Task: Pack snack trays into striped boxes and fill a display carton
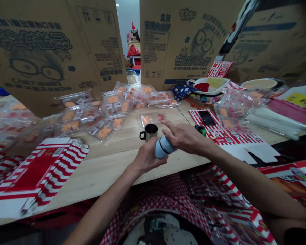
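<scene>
My left hand is wrapped around a light blue bottle with a dark ring around it. The bottle is tilted over the near part of the table. My right hand lies over its other end, with some fingers stretched forward and others bent against the bottle. Just beyond my left hand, a steel cup with a black handle stands upright on the wooden table. Behind the cup lies a clear packet with an orange piece inside.
Many clear packets are heaped at the back. Flattened red-striped boxes lie left. A phone rests on striped card at right, near a bowl. Tall cardboard boxes wall the far side.
</scene>
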Action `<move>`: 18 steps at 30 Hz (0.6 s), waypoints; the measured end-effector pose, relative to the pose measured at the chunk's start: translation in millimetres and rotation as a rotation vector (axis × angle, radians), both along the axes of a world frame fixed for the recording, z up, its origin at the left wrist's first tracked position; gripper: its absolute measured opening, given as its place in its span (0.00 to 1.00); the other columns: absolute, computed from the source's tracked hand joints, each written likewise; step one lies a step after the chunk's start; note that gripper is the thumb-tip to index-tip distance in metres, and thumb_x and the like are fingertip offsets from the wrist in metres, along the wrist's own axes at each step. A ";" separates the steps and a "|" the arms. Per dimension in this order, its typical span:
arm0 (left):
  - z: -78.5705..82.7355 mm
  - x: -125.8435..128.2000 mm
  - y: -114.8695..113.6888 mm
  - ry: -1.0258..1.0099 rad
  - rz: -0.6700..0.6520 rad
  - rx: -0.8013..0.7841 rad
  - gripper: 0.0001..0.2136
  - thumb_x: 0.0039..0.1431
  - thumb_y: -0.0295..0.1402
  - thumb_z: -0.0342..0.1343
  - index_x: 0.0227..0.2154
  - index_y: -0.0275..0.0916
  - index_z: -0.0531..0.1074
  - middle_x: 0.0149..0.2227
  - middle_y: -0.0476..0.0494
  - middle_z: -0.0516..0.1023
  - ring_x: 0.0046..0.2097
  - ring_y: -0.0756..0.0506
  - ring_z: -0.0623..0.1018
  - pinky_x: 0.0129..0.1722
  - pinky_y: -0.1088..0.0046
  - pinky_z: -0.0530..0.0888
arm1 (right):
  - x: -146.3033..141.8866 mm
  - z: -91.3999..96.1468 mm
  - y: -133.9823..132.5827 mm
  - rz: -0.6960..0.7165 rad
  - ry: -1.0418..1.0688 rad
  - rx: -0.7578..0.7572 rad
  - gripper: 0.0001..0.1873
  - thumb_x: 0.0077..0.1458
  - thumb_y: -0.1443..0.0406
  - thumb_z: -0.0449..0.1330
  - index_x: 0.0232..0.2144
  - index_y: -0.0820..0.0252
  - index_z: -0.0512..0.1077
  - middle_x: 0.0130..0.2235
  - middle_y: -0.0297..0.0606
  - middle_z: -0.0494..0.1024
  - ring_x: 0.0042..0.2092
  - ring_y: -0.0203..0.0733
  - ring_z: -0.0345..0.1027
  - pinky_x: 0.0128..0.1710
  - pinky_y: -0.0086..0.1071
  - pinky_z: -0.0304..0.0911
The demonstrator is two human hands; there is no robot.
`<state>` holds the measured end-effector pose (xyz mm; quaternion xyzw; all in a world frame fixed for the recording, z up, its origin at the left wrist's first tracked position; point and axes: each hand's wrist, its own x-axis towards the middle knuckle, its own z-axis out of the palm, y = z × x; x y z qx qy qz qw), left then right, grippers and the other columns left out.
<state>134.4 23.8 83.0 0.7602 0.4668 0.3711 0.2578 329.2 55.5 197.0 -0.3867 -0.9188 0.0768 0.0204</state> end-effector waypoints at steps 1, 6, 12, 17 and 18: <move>0.1 1.0 0.1 -0.014 0.006 -0.016 0.25 0.46 0.36 0.67 0.48 0.39 0.69 0.41 0.43 0.78 0.39 0.41 0.78 0.38 0.65 0.73 | 0.7 0.0 0.1 -0.052 0.005 0.012 0.25 0.70 0.62 0.42 0.64 0.64 0.61 0.65 0.55 0.65 0.55 0.60 0.69 0.53 0.51 0.63; 3.6 6.5 1.9 -0.088 -0.032 -0.022 0.28 0.47 0.37 0.67 0.51 0.38 0.69 0.44 0.41 0.78 0.42 0.40 0.78 0.41 0.65 0.75 | 4.6 -2.0 0.7 0.100 0.149 -0.053 0.24 0.70 0.58 0.47 0.63 0.59 0.62 0.60 0.49 0.69 0.55 0.53 0.68 0.55 0.45 0.62; 6.4 9.5 4.9 -0.086 -0.032 -0.021 0.26 0.46 0.35 0.67 0.49 0.37 0.69 0.43 0.42 0.78 0.40 0.41 0.78 0.40 0.65 0.74 | 13.5 -4.0 -4.3 -0.114 0.145 -0.067 0.26 0.72 0.59 0.38 0.63 0.65 0.60 0.50 0.52 0.76 0.48 0.53 0.72 0.47 0.44 0.64; 9.2 10.1 2.1 -0.069 -0.097 -0.047 0.24 0.46 0.34 0.66 0.48 0.38 0.70 0.42 0.44 0.78 0.39 0.43 0.77 0.39 0.67 0.74 | 17.1 -2.8 -10.1 -0.086 0.140 -0.064 0.25 0.70 0.59 0.45 0.64 0.63 0.60 0.58 0.55 0.71 0.50 0.53 0.72 0.49 0.45 0.65; 10.6 10.8 1.3 -0.072 -0.103 -0.071 0.23 0.46 0.34 0.66 0.47 0.39 0.70 0.40 0.45 0.78 0.38 0.43 0.77 0.38 0.68 0.74 | 17.4 -2.4 -11.1 -0.146 0.126 -0.067 0.25 0.70 0.59 0.44 0.64 0.65 0.60 0.56 0.56 0.73 0.47 0.53 0.73 0.47 0.45 0.65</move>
